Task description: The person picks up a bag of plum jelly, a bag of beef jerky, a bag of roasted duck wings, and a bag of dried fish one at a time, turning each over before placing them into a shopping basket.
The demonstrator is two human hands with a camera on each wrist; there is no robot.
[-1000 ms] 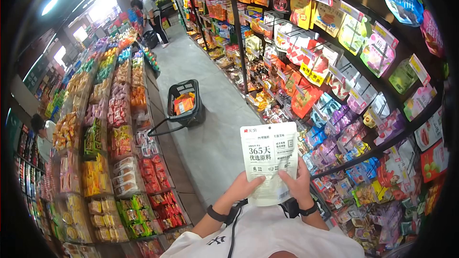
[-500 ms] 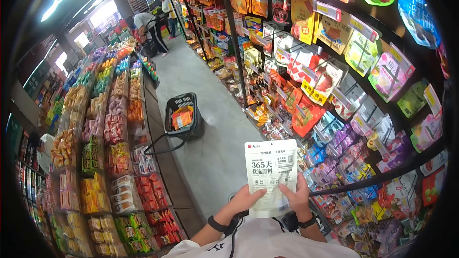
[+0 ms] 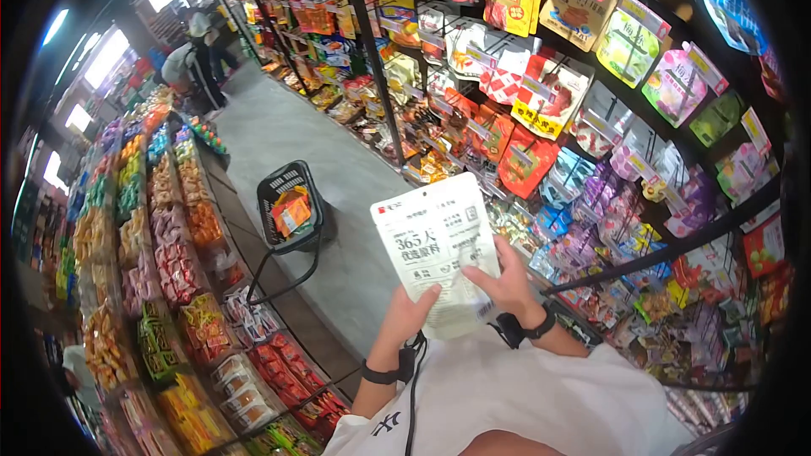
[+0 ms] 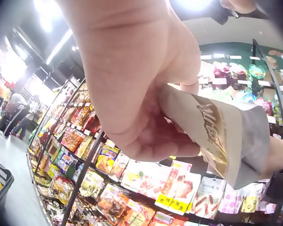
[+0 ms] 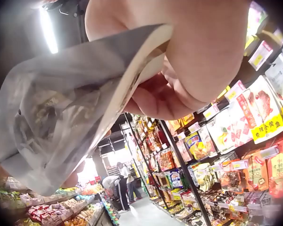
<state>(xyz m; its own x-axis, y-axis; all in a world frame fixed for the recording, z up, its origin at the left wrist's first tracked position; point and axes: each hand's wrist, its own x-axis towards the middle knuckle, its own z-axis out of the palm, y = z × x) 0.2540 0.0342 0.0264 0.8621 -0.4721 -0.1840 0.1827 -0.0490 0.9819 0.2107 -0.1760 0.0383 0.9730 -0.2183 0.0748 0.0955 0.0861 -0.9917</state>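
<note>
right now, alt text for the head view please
A person's left hand and right hand hold a white printed pouch. Beyond it, a black plastic basket stands on a shop's grey floor, with colourful packets on both sides.

White pouch (image 3: 439, 257): "365天 优选原料"; yellow-labelled pack (image 5: 260, 110): "小黄鱼".

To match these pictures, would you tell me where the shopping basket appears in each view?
Head: the basket is left of centre, on the aisle floor.
Left wrist: lower left edge, cut off by the frame.
Right wrist: not in it.
Shared landmark: the hanging pouch with the yellow label.
</note>
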